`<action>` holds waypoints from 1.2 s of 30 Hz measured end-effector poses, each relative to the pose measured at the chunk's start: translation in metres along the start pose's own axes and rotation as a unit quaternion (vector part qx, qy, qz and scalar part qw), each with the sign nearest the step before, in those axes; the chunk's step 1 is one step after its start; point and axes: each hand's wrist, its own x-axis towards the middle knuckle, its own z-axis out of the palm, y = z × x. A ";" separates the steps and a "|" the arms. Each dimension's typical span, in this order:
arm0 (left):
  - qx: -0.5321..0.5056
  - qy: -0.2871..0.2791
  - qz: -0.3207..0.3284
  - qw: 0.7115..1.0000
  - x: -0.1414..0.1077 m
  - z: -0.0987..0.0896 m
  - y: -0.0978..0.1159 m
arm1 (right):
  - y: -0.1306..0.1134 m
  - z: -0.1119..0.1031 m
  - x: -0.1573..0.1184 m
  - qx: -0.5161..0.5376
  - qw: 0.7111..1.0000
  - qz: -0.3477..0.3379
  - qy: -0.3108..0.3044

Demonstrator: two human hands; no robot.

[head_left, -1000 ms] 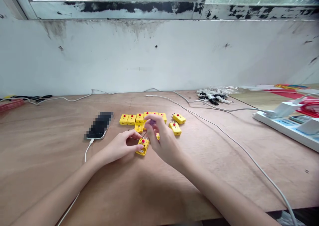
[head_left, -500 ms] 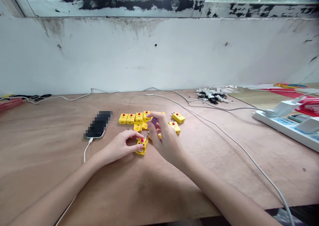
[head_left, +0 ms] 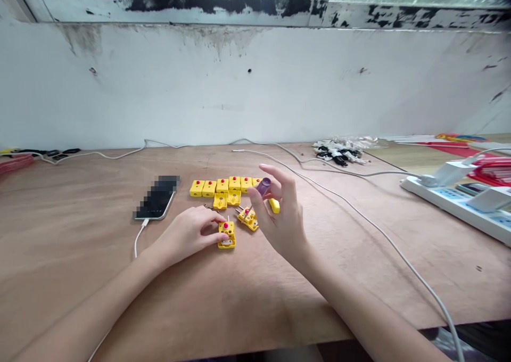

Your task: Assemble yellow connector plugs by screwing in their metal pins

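Observation:
My left hand [head_left: 186,234] rests with its fingertips on a yellow plug connector [head_left: 226,236], which has a red dot and metal pins pointing away from me. My right hand [head_left: 281,218] is raised above the table, pinching a small purple cylinder [head_left: 263,186] between thumb and fingers. Below it lies a yellow connector pair [head_left: 247,218], and a yellow piece [head_left: 273,205] shows partly behind my right hand. Further back, a tight group of yellow connectors [head_left: 223,187] stands in a row.
A smartphone [head_left: 156,199] with a blurred top lies left of my left hand, its white charging cable [head_left: 139,239] trailing toward me. Another white cable [head_left: 383,229] crosses the plywood table [head_left: 80,255] to a power strip [head_left: 451,205]. A pile of small black-and-white parts [head_left: 339,152] lies at the back.
My right hand has lifted and moved right with the purple cylinder, uncovering the connectors beneath it. My left hand stays on the same connector.

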 end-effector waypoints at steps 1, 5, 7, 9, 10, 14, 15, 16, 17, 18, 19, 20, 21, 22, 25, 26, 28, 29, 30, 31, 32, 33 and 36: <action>0.015 0.007 0.014 1.000 0.000 0.000 -0.001 | 0.000 -0.001 0.001 -0.001 1.000 0.003 0.002; 0.042 0.023 0.039 0.998 -0.001 0.002 -0.002 | 0.003 -0.004 0.006 0.000 0.998 0.023 -0.059; 0.044 0.025 0.033 0.998 -0.001 0.003 -0.002 | 0.006 -0.005 0.006 -0.015 0.989 0.053 -0.139; 0.040 0.025 0.024 0.999 -0.002 0.004 -0.002 | 0.010 -0.004 0.003 -0.041 0.969 0.077 -0.230; 0.038 0.024 0.023 0.999 -0.003 0.004 -0.001 | 0.012 -0.004 0.000 -0.057 0.957 0.082 -0.271; 0.027 0.018 0.032 0.999 -0.004 0.004 0.000 | 0.016 -0.001 -0.007 -0.136 0.906 0.090 -0.390; 0.020 0.013 0.029 0.999 -0.004 0.004 0.000 | 0.017 0.000 -0.008 -0.152 0.897 0.093 -0.405; 0.010 0.007 0.023 1.000 -0.004 0.003 0.000 | 0.017 0.000 -0.008 -0.161 0.891 0.095 -0.414; -0.001 -0.001 0.015 1.000 -0.004 0.002 -0.001 | 0.016 0.001 -0.008 -0.165 0.887 0.096 -0.420; -0.013 -0.008 0.008 1.000 -0.004 0.001 -0.001 | 0.016 0.002 -0.008 -0.165 0.886 0.094 -0.422; -0.023 -0.013 0.002 1.000 -0.004 0.000 -0.001 | 0.016 0.002 -0.007 -0.163 0.886 0.092 -0.424; -0.029 -0.017 -0.001 0.999 -0.005 0.000 -0.001 | 0.015 0.002 -0.006 -0.163 0.886 0.089 -0.425; -0.030 -0.019 -0.001 0.999 -0.005 -0.001 -0.001 | 0.015 0.002 -0.006 -0.164 0.886 0.085 -0.425; -0.025 -0.018 0.002 1.000 -0.005 -0.002 -0.001 | 0.014 0.002 -0.005 -0.167 0.887 0.079 -0.423; 0.005 -0.010 0.017 1.000 -0.004 -0.002 0.001 | 0.012 0.000 -0.005 -0.182 0.887 0.058 -0.420; 0.014 -0.008 0.021 1.000 -0.004 -0.002 0.002 | 0.012 0.000 -0.005 -0.186 0.887 0.051 -0.420; 0.024 -0.008 0.026 0.999 -0.004 -0.002 0.004 | 0.012 -0.001 -0.006 -0.194 0.884 0.041 -0.423; 0.027 -0.010 0.027 0.999 -0.005 -0.002 0.005 | 0.012 -0.001 -0.007 -0.196 0.883 0.039 -0.424; 0.031 -0.012 0.029 0.999 -0.005 -0.001 0.005 | 0.013 -0.001 -0.007 -0.194 0.884 0.038 -0.424; 0.036 -0.014 0.031 0.999 -0.005 -0.001 0.005 | 0.014 -0.001 -0.008 -0.191 0.884 0.037 -0.425; 0.042 -0.017 0.033 0.998 -0.005 0.000 0.005 | 0.015 -0.001 -0.009 -0.186 0.884 0.035 -0.427; 0.048 -0.020 0.036 0.998 -0.005 0.000 0.006 | 0.016 -0.001 -0.010 -0.182 0.884 0.034 -0.430; 0.067 -0.029 0.038 0.997 -0.005 0.000 0.007 | 0.019 0.000 -0.012 -0.177 0.882 0.033 -0.435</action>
